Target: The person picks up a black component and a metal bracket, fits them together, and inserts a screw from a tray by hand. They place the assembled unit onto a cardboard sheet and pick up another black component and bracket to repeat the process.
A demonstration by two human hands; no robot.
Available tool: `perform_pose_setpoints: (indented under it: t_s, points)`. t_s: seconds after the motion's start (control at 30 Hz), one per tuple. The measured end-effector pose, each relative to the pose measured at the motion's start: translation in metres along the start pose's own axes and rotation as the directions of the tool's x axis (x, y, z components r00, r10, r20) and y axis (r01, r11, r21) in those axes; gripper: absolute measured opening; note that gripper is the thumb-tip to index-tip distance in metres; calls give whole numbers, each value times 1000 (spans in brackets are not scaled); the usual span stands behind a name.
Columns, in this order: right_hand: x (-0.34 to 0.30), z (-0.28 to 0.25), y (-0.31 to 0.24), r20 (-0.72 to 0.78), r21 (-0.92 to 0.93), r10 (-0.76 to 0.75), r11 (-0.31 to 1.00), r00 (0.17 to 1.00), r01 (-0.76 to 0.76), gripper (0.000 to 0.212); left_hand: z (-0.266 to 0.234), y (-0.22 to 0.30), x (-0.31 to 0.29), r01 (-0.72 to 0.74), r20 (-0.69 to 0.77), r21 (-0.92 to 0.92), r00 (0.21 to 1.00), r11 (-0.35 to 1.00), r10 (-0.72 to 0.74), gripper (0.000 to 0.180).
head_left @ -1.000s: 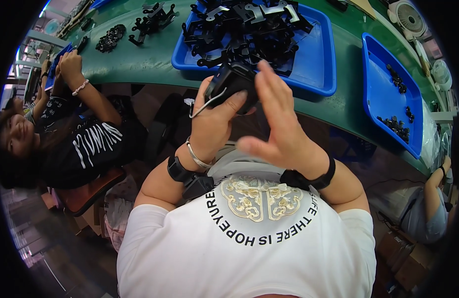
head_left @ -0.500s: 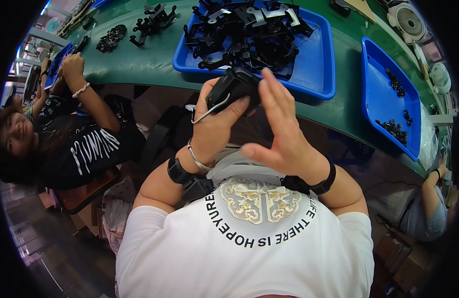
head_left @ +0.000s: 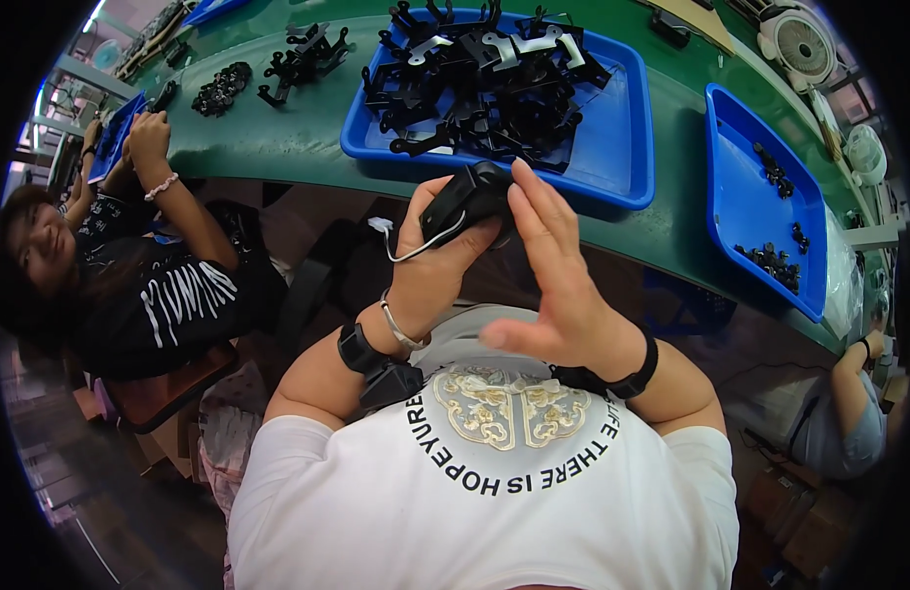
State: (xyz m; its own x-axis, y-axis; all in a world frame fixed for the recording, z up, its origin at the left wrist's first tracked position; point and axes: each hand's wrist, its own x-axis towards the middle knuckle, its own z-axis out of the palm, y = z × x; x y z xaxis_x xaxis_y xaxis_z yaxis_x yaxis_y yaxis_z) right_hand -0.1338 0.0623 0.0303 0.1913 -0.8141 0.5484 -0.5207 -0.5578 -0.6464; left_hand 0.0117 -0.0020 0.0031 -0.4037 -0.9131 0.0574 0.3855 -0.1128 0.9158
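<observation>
**One black part held between two hands at the bench's near edge**

Two blue trays sit on the green bench (head_left: 278,147): a large tray (head_left: 627,128) straight ahead, heaped with black brackets too tangled to count, and a right tray (head_left: 745,177) holding two loose clusters of small black pieces. Two more small piles of black parts lie far left on the bench.

The left hand (head_left: 430,270) is raised before the chest, fingers wrapped around a single black part (head_left: 465,202) with one thin white wire (head_left: 401,246) looping from it. The right hand (head_left: 563,285) stands upright, fingers together and extended, fingertips resting against the part. A neighbouring person's hand (head_left: 148,138) rests on the bench at far left.
</observation>
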Motion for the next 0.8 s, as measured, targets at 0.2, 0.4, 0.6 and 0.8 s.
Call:
perform_pose_setpoints:
  t_s: [0.2,0.4,0.6,0.8]
  points:
    - [-6,-11,15,-21,-132,1,991,1000,-3,86,2,1,4,-69,27,159,997,985,66,38]
    - [-15,-12,28,-38,-144,16,989,999,-22,79,7,1,2,-24,25,36,999,999,23,38]
    - [-10,-31,16,8,24,21,999,1000,-22,72,13,16,1,54,9,-31,999,998,-54,42]
    - [-13,-63,20,113,450,309,832,944,-326,65,7,27,4,342,152,-75,932,937,-328,49]
